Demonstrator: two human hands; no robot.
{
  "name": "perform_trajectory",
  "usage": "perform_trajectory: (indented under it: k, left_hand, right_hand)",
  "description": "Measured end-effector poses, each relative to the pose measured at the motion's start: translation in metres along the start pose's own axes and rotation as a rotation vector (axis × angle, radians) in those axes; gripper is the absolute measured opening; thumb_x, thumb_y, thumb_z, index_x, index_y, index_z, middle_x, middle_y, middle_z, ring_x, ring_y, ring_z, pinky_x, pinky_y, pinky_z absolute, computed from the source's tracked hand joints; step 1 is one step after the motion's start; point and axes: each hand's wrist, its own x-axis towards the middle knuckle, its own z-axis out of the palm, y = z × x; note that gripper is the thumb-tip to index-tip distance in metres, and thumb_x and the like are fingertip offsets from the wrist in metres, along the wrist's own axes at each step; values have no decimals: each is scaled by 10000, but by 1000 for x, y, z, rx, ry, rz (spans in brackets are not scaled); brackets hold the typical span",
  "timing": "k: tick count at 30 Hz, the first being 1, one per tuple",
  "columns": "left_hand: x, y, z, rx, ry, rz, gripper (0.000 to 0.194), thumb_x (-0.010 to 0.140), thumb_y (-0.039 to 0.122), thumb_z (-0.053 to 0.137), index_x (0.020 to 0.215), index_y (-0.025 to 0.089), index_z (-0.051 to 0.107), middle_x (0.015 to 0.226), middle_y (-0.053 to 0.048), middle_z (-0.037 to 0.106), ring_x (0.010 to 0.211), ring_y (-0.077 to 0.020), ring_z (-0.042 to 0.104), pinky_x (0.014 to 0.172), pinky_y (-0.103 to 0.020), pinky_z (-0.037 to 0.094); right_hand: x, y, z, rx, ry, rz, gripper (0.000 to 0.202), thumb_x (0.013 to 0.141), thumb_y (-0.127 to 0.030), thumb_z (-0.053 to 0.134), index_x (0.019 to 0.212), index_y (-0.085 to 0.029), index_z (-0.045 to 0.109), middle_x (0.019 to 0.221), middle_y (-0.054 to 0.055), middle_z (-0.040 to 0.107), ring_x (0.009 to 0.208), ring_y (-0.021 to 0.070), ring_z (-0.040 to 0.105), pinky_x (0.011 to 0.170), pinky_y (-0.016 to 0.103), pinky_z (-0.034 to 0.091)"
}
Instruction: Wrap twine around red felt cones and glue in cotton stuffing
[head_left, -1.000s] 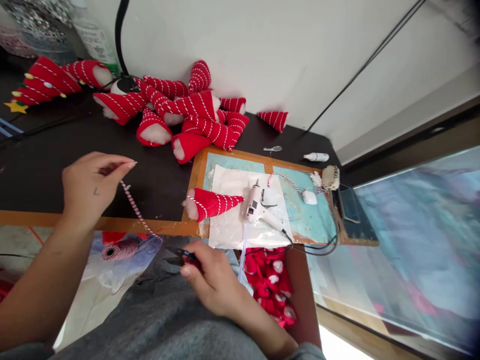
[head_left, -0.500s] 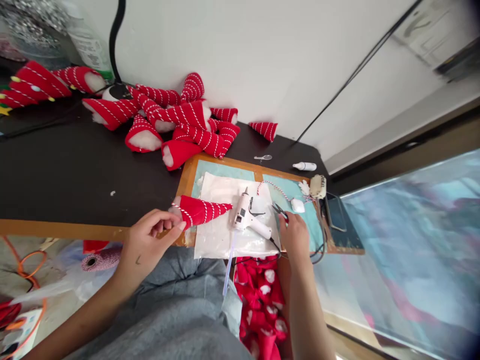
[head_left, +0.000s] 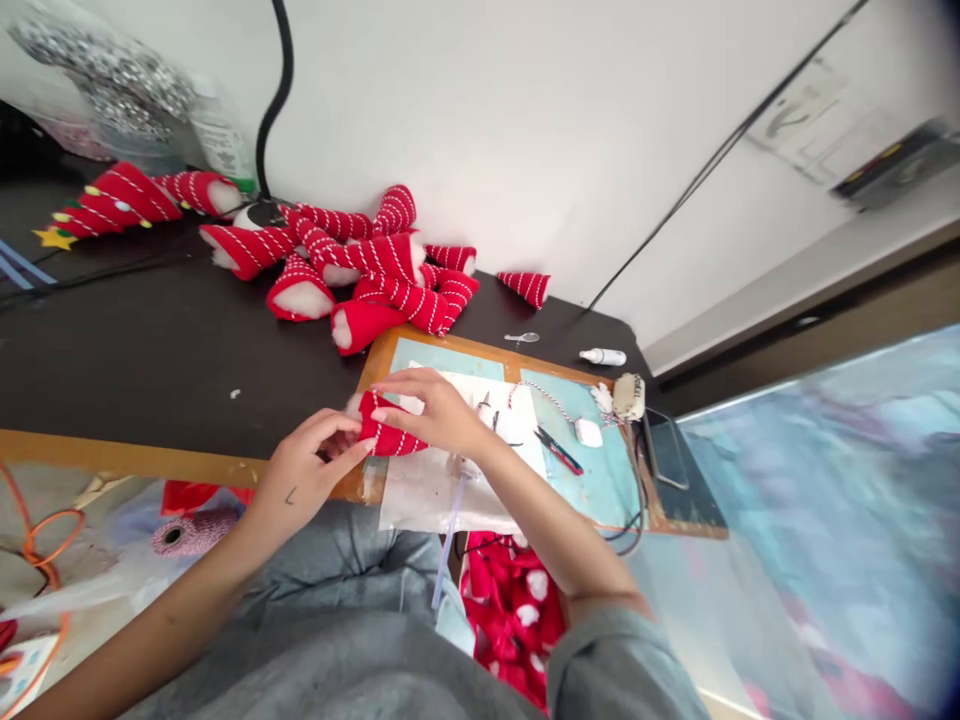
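Between both hands lies a red stuffed cone wound with red-and-white cord, white filling showing at its wide end. My left hand pinches that wide end from the left. My right hand is closed around the cone's body and hides its tip. Under my right forearm a white glue gun is mostly covered; its clear glue stick sticks out toward me. To the right, a pair of small snips with red on the handles rests on the blue mat.
Several red corded cones are piled at the back. A white marker-like bottle, a clear spoon, a power adapter and a phone lie to the right. Red pieces fill a container below. A cord spool sits lower left.
My right hand has let go of the snips, leaving them on the mat, and moved left onto the cone. My left hand keeps its hold. The view has shifted slightly.
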Motion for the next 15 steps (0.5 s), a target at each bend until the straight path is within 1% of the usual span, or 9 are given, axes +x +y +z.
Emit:
perform_trajectory:
  k: [2,4,6,7,9,11,13,15]
  left_hand:
    - [-2,-2,-5,-61,-44,-26,240,876,469,720,860,230,700,916,-23,685,807,-200,645,730,-301,526]
    - [-3,-7,-10,-126,-86,-56,275,866,495,730,872,222,696,931,-32,705,861,-221,681,777,-327,558]
    - [-2,-12,-14,-199,-137,-95,303,866,514,741,892,216,694,922,-35,720,874,-230,699,803,-346,575]
    - [-2,-13,-16,-237,-160,-111,311,869,519,747,904,214,696,917,-34,726,872,-228,702,809,-348,579]
    - [-1,-15,-20,-310,-191,-130,305,875,510,763,927,214,706,922,-31,738,877,-216,700,816,-336,581]
    - [0,-13,-22,-373,-215,-138,292,868,488,794,939,215,718,937,-27,747,897,-202,698,829,-317,579]
    - [-1,-11,-24,-428,-240,-150,286,854,471,827,941,216,729,938,-19,749,901,-187,698,837,-297,578]
    - [-3,-8,-25,-482,-268,-174,284,856,468,840,944,218,737,930,-9,746,883,-172,695,821,-278,580]
  right_hand:
    - [12,10,7,159,-107,59,182,940,-348,799,1064,-220,837,1159,69,820,1117,225,751,1075,395,528]
    - [15,16,11,305,-139,191,163,914,-331,813,1044,-237,843,1130,44,831,1095,211,761,1056,374,534]
    - [15,20,13,426,-139,307,175,877,-336,831,1022,-240,849,1092,33,839,1058,204,768,1034,367,543]
    - [14,21,13,478,-134,339,181,844,-345,852,990,-238,853,1062,31,843,1035,203,771,1022,364,550]
    - [11,20,14,562,-106,365,199,774,-376,896,909,-236,856,1006,26,845,1003,203,772,1005,358,562]
    - [7,15,14,608,-57,376,227,731,-411,921,859,-236,853,971,21,842,984,202,770,996,353,568]
    - [1,6,13,639,-40,381,244,764,-449,899,873,-236,852,965,17,840,966,194,766,993,350,565]
    - [-5,-4,11,666,-70,388,276,855,-499,823,928,-235,856,972,19,842,957,187,764,991,352,561]
